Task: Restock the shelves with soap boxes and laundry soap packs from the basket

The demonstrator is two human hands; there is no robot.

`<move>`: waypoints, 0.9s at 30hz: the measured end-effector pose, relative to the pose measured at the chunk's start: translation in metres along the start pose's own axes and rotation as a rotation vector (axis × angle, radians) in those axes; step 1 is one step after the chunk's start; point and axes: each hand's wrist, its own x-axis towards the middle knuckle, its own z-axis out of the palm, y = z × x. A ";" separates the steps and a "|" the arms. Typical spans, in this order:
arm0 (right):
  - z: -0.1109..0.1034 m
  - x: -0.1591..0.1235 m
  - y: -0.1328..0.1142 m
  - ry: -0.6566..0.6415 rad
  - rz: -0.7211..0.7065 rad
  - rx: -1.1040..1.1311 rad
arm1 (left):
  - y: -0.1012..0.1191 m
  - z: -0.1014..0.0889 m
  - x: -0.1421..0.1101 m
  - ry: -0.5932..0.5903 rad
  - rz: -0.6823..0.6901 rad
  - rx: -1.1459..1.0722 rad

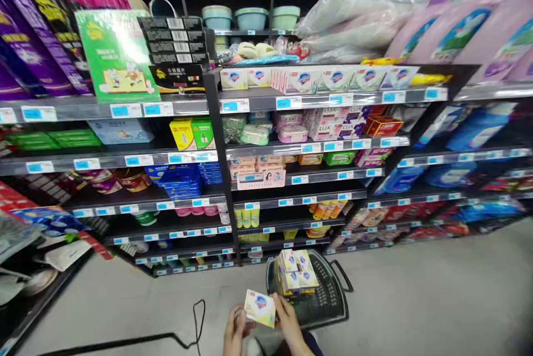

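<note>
Between my hands is a white and yellow soap box (260, 308) with a blue and red logo, tilted with its face up. My left hand (235, 327) is closed on the left end, its fingers partly hidden behind the box. At the other end, my right hand (288, 322) grips the edge. Just beyond stands a dark shopping basket (331, 289) on the floor, with stacked soap boxes (298, 270) of similar look on its left side.
Ahead, the middle shelf (333, 101) carries a row of white soap boxes (306, 80). A green box (116, 56) stands upper left. Large lilac bottles (462, 28) line the upper right. Pans (39, 281) sit on a rack at left. A black cord (175, 336) crosses the lower left.
</note>
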 end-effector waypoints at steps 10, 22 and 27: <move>-0.004 0.009 0.027 -0.052 -0.021 -0.012 | -0.006 0.001 0.002 0.035 0.014 -0.007; -0.005 0.003 0.017 -0.051 -0.011 0.030 | -0.010 0.001 0.003 0.041 0.024 0.001; -0.006 -0.001 0.011 -0.054 -0.019 0.029 | -0.006 0.003 -0.001 0.039 0.032 0.025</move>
